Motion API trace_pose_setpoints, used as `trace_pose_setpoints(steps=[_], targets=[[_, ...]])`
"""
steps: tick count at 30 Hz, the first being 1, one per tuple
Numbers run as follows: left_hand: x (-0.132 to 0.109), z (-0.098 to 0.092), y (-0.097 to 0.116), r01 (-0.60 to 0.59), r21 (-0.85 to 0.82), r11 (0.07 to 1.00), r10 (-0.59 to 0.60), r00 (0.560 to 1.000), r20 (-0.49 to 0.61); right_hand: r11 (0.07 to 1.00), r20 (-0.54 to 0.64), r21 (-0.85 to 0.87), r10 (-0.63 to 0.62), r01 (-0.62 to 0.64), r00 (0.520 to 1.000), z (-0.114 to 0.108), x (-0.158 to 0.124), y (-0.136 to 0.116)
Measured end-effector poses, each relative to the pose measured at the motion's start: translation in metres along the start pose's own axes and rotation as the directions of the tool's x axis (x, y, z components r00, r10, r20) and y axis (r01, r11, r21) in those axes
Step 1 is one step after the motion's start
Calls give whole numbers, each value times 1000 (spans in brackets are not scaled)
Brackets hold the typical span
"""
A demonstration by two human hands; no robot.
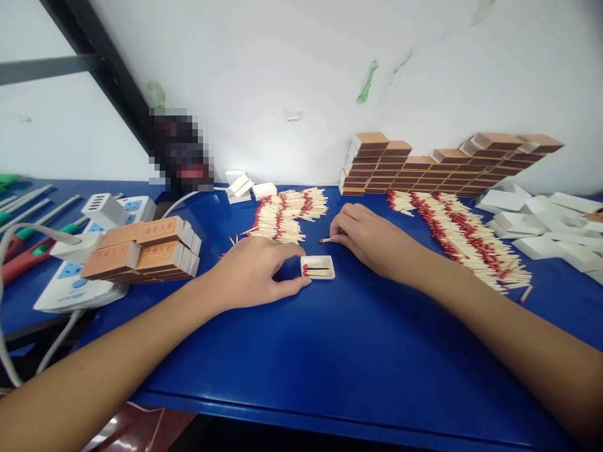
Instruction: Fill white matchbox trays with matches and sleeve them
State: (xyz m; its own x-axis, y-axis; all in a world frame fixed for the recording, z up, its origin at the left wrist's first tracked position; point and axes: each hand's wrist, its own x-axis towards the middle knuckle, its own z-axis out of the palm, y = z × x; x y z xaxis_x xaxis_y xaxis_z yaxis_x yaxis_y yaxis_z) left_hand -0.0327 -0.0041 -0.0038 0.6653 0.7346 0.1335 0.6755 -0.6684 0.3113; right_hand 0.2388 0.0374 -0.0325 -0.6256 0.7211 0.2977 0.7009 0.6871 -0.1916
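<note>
A small white matchbox tray (pixel 333 269) lies on the blue table, with a few red-tipped matches (pixel 320 272) inside. My left hand (pixel 259 270) has its thumb and a finger closed on the tray's left end. Just up and to the right of the tray, my right hand (pixel 365 237) pinches a match (pixel 325 240), whose red head points left. Beyond my left hand spreads a pile of loose matches (pixel 287 213), partly hidden by that hand. A larger heap of matches (pixel 466 235) lies in rows past my right forearm.
Stacked matchboxes (pixel 424 171) line the wall at the back right. White trays (pixel 541 220) lie at the far right, and several more (pixel 240 187) at the back. On the left, more matchboxes (pixel 160 242) rest by a power strip (pixel 61 292) with cables.
</note>
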Motion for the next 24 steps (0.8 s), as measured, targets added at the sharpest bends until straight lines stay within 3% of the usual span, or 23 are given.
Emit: trace_pose_setpoints(steps=[6,10,13,16,19,24], targets=[[1,1,-2,16,20,1000,-15,997,-70,998,-58,67,13,-9,998,-19,-2,-32],[1,2,-2,26,40,999,-23,996,-82,999,-14,30,12,-12,1000,-22,-6,-63],[0,2,-2,18,53,998,-14,997,-79,999,37,-36,4,-3,999,-22,-8,-70],[0,1,-1,14,45,999,-10,997,-82,999,15,-14,47,-47,999,-30,-9,-55],[-1,1,0,16,28,999,-15,998,-64,993,-48,-10,116,-116,992,-38,-10,-24],[-1,0,1,12,17,1000,-11,999,-41,985,57,62,157,-161,986,-31,-9,21]])
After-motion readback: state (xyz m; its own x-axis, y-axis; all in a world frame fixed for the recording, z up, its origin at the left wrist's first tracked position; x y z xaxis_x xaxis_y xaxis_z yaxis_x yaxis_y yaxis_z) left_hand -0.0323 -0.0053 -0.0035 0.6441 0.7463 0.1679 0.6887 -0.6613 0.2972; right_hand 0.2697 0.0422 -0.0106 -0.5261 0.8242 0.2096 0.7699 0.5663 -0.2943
